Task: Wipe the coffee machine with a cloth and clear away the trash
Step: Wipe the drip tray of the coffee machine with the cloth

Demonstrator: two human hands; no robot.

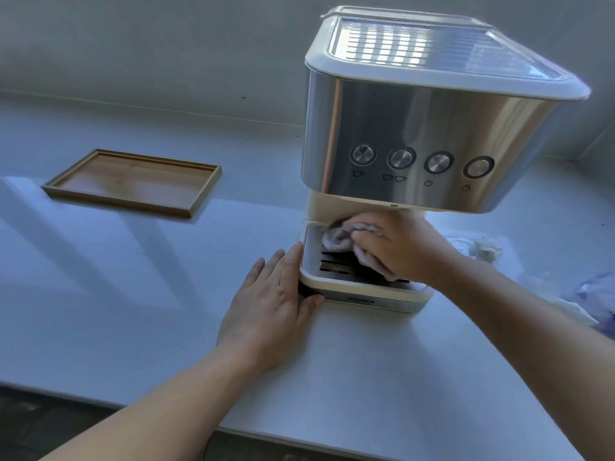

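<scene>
a bunched pale pink cloth [336, 239] is pressed onto the slotted drip tray [314, 261] of the steel-and-cream coffee machine [416, 128] on the white counter [166, 294], clamped in the right hand [402, 247]. the left hand [269, 304], fingers extended together, is laid flat against the tray's left side.
</scene>
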